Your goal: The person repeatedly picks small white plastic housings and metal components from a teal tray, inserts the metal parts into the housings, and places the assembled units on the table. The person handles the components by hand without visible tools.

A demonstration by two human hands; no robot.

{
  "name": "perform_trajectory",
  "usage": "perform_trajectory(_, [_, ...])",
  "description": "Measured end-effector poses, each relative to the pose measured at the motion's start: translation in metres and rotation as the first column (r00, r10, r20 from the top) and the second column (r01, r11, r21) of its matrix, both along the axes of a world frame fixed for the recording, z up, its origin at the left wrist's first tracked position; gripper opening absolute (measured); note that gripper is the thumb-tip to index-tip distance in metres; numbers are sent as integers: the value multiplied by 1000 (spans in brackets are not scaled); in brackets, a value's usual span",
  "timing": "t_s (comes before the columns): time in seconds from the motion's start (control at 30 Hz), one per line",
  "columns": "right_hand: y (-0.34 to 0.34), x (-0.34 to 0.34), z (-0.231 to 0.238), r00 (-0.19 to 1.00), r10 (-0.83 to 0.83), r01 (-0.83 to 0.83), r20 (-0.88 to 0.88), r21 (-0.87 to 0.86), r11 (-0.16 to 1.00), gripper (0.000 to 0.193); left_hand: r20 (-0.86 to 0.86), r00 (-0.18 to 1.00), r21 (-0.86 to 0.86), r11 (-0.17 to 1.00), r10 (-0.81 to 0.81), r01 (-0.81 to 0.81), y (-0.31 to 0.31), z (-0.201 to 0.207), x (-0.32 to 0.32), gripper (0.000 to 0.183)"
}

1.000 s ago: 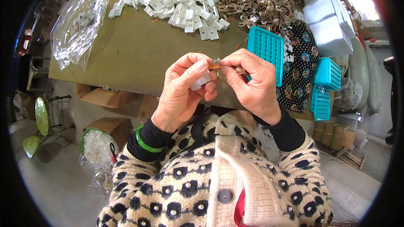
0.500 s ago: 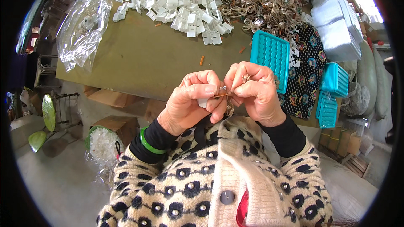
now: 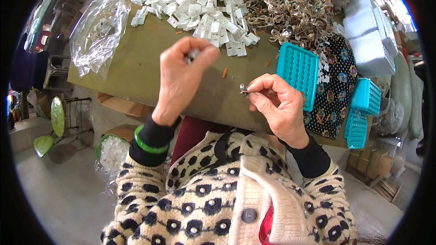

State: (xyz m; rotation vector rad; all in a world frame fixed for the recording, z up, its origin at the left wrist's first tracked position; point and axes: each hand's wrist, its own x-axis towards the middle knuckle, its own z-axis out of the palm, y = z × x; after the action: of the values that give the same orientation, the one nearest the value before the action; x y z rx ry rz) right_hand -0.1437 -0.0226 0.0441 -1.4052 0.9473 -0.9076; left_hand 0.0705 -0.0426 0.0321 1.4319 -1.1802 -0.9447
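My left hand (image 3: 181, 79) is raised over the table with its fingers curled. A small whitish-grey piece (image 3: 191, 56) shows between thumb and fingers, too blurred to name. Lower and to the right, my right hand (image 3: 282, 109) pinches a small shiny metallic piece (image 3: 244, 90) between thumb and forefinger. Its other fingers are curled, partly hidden. Beyond my left hand lies a heap of small white plastic pieces (image 3: 200, 7). A tangle of clear coiled wires with orange and green bits (image 3: 295, 9) lies to the right of that heap.
A turquoise ridged tray (image 3: 297, 75) lies right of my right hand, partly on a patterned dark cloth (image 3: 329, 104). White stacked trays (image 3: 370, 41) and turquoise stacked trays (image 3: 364, 97) stand farther right. A clear plastic bag (image 3: 100, 36) lies at the left. Small orange strips (image 3: 225, 72) dot the table (image 3: 150, 63).
My hands were together in front of me, working on a small piece with an orange strip. The left has moved away, up and to the left; the right keeps the shiny piece.
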Motion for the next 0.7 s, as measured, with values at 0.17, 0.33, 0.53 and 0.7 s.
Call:
perform_trajectory(0.17, [3, 0, 0, 995, 29, -44, 90, 168, 985, 8, 694, 711, -190, 981, 115, 26, -51, -23, 19, 17])
perform_trajectory(0.33, [1, 4, 0, 996, 38, -51, 82, 167, 985, 9, 685, 718, -230, 972, 124, 51, -41, -36, 16, 18])
perform_trajectory(0.53, [-14, 26, 3, 939, -73, 42, 337, 98, 994, 12, 446, 880, -295, 955, 161, -25, -27, -26, 11, 15])
perform_trajectory(0.7, [-30, 41, 13, 881, -70, 20, 467, 111, 994, 13, 147, 988, -355, 929, -57, 106, -2, -13, -13, 12])
